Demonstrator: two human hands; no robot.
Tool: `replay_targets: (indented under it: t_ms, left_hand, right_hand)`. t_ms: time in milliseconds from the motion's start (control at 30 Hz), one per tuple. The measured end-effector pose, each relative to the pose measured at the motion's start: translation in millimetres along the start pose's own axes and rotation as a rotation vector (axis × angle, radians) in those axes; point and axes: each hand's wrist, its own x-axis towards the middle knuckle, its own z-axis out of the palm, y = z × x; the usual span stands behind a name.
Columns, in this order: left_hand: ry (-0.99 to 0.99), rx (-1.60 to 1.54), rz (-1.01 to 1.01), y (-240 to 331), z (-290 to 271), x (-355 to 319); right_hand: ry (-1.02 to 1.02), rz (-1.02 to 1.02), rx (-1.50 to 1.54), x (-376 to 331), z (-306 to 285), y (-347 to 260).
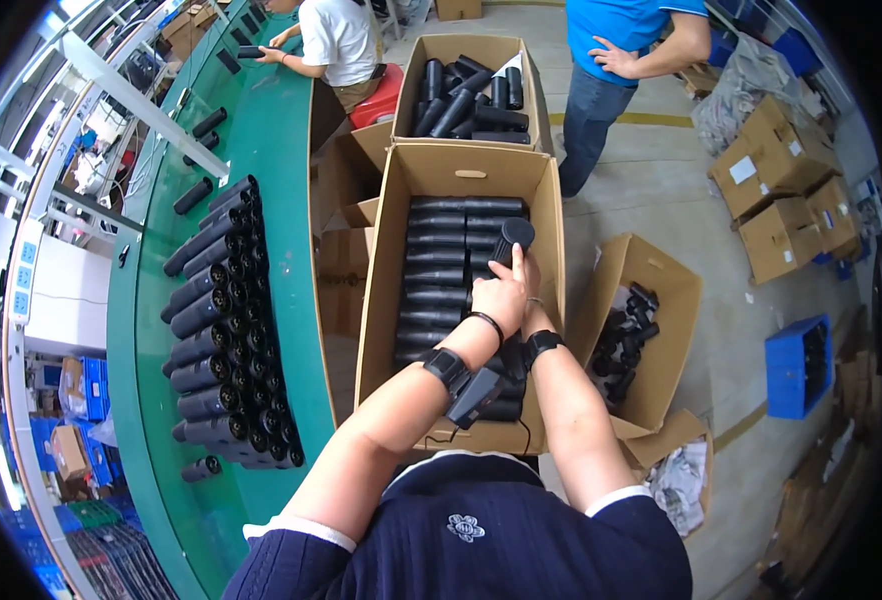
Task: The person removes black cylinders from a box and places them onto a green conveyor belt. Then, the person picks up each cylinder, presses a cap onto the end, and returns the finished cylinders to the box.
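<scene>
Above the open cardboard box (pixel 546 190) in front of me, both my hands meet at one black cylinder (pixel 516 237), its round ribbed end tilted up. My left hand (pixel 498 300) has its fingers closed against the near side of the cylinder. Behind it my right hand (pixel 531 285) grips the same cylinder from the right; most of its fingers are hidden. Under my hands, black cylinders (pixel 436 250) lie on their sides in neat rows inside the box. My forearms cover the near right part of these rows.
On the green bench (pixel 281 290) to the left, many black cylinders (pixel 226 340) are stacked. Another box (pixel 401 110) of loose cylinders stands beyond mine. At right are a box of small black parts (pixel 626 340) and a blue bin (pixel 799 368). Two people (pixel 336 40) (pixel 621 70) are at the far side.
</scene>
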Motion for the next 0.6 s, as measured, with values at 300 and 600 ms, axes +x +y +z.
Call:
replay_targets:
  t_ms: [300,600]
  left_hand:
    - [-0.082,-0.042,-0.045,5,4,17]
    - [-0.102,-0.111,-0.063,5,33,12]
  right_hand:
    - [-0.020,0.247,0.134,2,1,-2]
    - [0.064,-0.009,0.108,-31,15,30]
